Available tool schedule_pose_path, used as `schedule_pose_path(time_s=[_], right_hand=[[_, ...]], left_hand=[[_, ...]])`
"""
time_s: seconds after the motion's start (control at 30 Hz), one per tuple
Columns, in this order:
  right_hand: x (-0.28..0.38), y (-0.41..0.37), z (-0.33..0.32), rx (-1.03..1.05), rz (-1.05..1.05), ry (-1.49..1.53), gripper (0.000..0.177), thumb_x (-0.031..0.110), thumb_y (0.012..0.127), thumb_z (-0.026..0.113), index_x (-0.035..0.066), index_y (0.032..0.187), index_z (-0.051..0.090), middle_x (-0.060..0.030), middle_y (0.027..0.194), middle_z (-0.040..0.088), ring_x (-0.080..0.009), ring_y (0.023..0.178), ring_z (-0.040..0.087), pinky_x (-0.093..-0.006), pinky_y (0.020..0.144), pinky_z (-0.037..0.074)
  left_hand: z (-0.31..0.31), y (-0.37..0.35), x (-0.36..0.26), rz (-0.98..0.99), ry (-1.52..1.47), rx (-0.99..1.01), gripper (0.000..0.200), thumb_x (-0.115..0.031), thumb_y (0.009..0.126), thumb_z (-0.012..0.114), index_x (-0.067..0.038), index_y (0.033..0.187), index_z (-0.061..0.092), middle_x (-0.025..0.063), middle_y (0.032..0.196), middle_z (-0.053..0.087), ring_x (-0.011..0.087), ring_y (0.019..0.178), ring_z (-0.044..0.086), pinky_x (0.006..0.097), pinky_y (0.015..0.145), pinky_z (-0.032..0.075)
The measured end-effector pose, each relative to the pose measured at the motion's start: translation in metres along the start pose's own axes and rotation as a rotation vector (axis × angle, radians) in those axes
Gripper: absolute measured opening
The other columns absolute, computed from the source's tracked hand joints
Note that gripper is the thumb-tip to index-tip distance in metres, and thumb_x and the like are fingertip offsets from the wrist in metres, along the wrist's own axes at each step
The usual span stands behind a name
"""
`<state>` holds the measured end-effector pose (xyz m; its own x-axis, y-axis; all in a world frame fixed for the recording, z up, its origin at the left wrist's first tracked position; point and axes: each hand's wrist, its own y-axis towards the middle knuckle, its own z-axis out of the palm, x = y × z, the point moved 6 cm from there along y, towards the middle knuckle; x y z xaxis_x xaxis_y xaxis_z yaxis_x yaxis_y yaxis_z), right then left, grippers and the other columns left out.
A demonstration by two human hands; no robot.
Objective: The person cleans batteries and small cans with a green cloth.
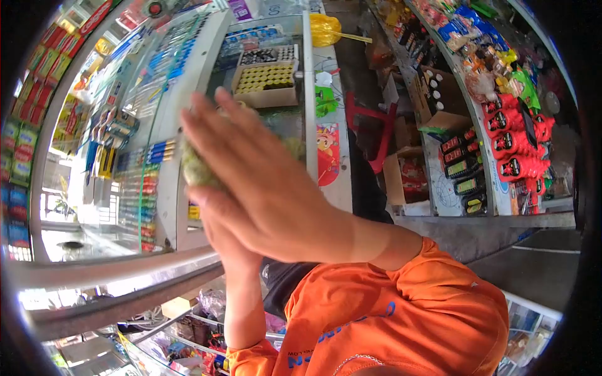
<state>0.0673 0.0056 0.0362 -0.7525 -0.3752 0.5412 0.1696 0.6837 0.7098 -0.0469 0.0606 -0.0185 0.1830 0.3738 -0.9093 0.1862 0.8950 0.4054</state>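
My right hand (269, 182) reaches in from the right with its fingers stretched out close together, slightly blurred. Below and partly behind it is my left hand (229, 235), its thumb side showing and most of its fingers hidden. A yellowish-green, fuzzy-looking thing (195, 168) shows between the hands, past the edge of the right fingers. It looks pressed between the palms; its full shape is hidden. Both hands are above the glass-topped counter (200, 81). Just beyond the fingertips, a cardboard box (266, 98) holds several yellow-topped items.
Pens and small packs fill the glass case (147, 156) at left. A yellow bag (325, 30) lies at the counter's far end. Right of the counter is a red plastic stool (382, 131). Shelves (501, 188) with red bottles and packets stand at right.
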Motion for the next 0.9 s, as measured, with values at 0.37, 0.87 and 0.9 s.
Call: schedule_pose_path(time_s=[0.37, 0.87, 0.9], right_hand=[[0.007, -0.004, -0.015, 0.021, -0.054, 0.100, 0.063, 0.028, 0.103, 0.059, 0.000, 0.156, 0.041, -0.0247, 0.163, 0.036, -0.0448, 0.151, 0.035, -0.0486, 0.122, 0.031], [-0.049, -0.012, -0.042, -0.221, 0.133, 0.543, 0.022, 0.014, 0.095, 0.072, 0.002, 0.113, 0.066, -0.0023, 0.100, 0.067, -0.0112, 0.091, 0.063, -0.0276, 0.083, 0.049], [-0.050, -0.012, -0.042, -0.211, 0.135, 0.563, 0.022, 0.014, 0.095, 0.072, 0.002, 0.113, 0.066, -0.0023, 0.100, 0.067, -0.0112, 0.091, 0.063, -0.0276, 0.083, 0.049]], left_hand=[[0.014, -0.009, -0.022, -0.886, -1.099, -0.195, 0.063, -0.046, 0.116, 0.027, -0.001, 0.159, 0.038, 0.0106, 0.153, 0.050, 0.0217, 0.138, 0.050, 0.0374, 0.118, 0.037], [-0.023, -0.043, -0.176, 0.310, -0.043, 0.698, 0.054, -0.039, 0.101, 0.048, 0.006, 0.130, 0.056, 0.0208, 0.144, 0.055, 0.0224, 0.134, 0.052, 0.0361, 0.112, 0.043], [-0.030, -0.046, -0.186, 0.368, -0.134, 0.714, 0.046, -0.032, 0.100, 0.049, 0.005, 0.122, 0.063, 0.0203, 0.139, 0.061, 0.0199, 0.129, 0.057, 0.0343, 0.108, 0.047]])
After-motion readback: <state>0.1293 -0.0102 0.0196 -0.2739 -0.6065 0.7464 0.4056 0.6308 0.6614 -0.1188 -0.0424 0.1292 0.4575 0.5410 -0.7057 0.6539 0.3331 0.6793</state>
